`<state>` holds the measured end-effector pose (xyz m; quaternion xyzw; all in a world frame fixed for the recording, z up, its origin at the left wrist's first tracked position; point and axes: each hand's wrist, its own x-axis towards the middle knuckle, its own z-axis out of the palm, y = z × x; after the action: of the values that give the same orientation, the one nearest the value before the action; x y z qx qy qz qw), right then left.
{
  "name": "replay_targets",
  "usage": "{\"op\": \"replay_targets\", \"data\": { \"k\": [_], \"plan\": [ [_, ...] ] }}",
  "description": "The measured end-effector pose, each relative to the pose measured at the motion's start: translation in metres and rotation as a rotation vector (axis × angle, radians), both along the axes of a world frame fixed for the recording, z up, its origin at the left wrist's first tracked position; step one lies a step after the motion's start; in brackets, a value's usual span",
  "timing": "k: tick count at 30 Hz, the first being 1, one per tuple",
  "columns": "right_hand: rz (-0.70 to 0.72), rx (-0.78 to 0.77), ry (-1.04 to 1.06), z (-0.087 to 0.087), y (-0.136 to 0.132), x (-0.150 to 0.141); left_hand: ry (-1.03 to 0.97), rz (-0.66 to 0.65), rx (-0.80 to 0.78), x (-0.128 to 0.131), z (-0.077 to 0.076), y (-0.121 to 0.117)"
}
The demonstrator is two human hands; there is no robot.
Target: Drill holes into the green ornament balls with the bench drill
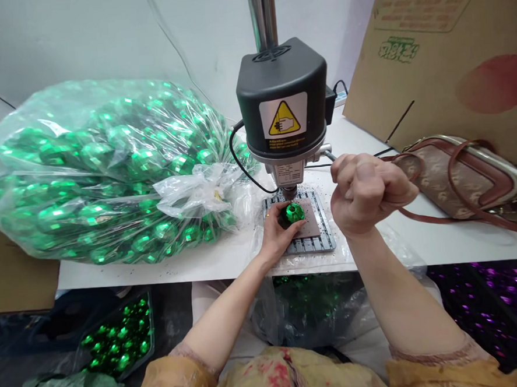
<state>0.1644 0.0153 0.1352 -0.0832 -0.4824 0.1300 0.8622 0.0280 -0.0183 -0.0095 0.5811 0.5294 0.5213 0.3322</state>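
Note:
A shiny green faceted ball [294, 212] sits on a brown pad [312, 226] over the slotted metal base [326, 230] of a bench drill press [283, 98]. My left hand [279, 230] grips the ball from its left and near side, thumb and fingers curved round it. Straight above, the drill chuck [290, 193] points down, with its bit at the ball's top; I cannot tell how deep it goes. My right hand [366, 193] is closed in a fist round the drill press lever [329, 154], at the right of the machine.
A large clear bag [108, 167] of green balls fills the table's left side. On the right lie a handbag [463, 175] and a cardboard box [443, 59]. Below the table edge are a bin of green balls [122, 336] and purple balls [501, 301].

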Motion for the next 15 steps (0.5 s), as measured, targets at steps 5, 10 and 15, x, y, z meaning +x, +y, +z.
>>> {"op": "replay_targets", "data": {
  "k": [5,10,15],
  "plan": [
    [0.012,0.058,0.007,-0.002,0.004,0.000,-0.005,0.005,-0.010,0.000,-0.001,0.000],
    [0.001,0.075,-0.006,-0.010,0.006,0.001,-0.008,0.015,0.000,0.001,0.001,-0.001],
    [-0.019,0.007,-0.051,-0.013,-0.001,0.002,-0.002,0.002,0.012,0.001,0.000,0.001]
  ]
}}
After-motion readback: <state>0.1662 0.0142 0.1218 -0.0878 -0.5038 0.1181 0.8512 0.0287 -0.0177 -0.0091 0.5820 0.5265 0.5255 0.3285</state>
